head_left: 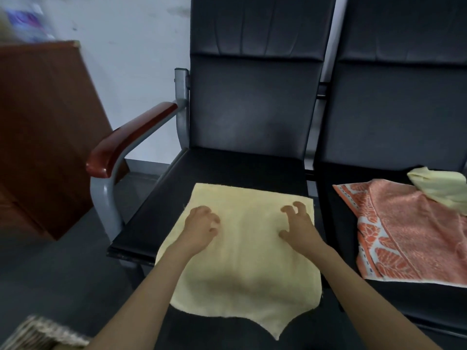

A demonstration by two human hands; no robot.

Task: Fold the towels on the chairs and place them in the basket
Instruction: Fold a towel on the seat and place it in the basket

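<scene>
A pale yellow towel (247,263) lies spread over the seat of the left black chair (222,170), its near end hanging over the seat's front edge. My left hand (199,228) rests on the towel's left part with fingers curled. My right hand (298,223) hovers on its right part, fingers bent like claws, gripping nothing that I can see. On the right chair (394,117) lie an orange patterned towel (409,233) and, at its far corner, a crumpled light yellow towel (439,185). A woven basket (38,334) shows at the bottom left corner.
A red-brown armrest (126,140) on a grey metal frame stands left of the seat. A brown wooden cabinet (43,132) fills the left side. Dark floor lies between cabinet, basket and chair.
</scene>
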